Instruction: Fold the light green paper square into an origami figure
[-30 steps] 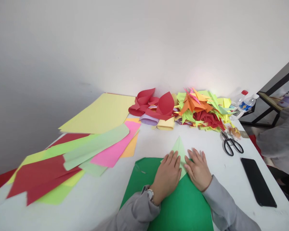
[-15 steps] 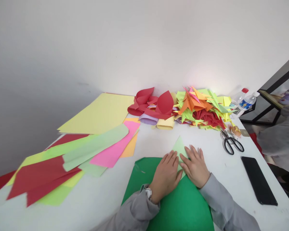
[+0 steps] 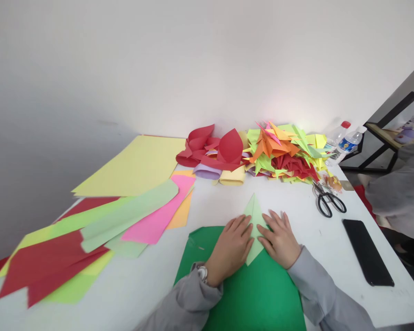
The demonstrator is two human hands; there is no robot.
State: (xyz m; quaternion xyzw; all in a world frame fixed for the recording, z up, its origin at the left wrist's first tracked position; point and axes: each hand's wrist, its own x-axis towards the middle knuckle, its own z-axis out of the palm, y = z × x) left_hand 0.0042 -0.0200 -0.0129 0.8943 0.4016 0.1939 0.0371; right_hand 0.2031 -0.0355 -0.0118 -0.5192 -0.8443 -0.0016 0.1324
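A person is pressing the left hand (image 3: 231,248) and right hand (image 3: 279,239) flat, fingers spread, on a pale green folded kite (image 3: 253,212). The kite is lying across the far edge of a dark green sheet (image 3: 255,294). They seem to be flattening a crease, and any further fold is calling for aligned edges. Far right of the sheet, the blue label on a bottle (image 3: 348,145) is showing too small to read.

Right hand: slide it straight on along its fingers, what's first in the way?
Bare table first, then probably the pile of folded paper figures beyond it. The right hand lies flat, one finger on the edge of the light green folded paper; the scissors lie off that line.
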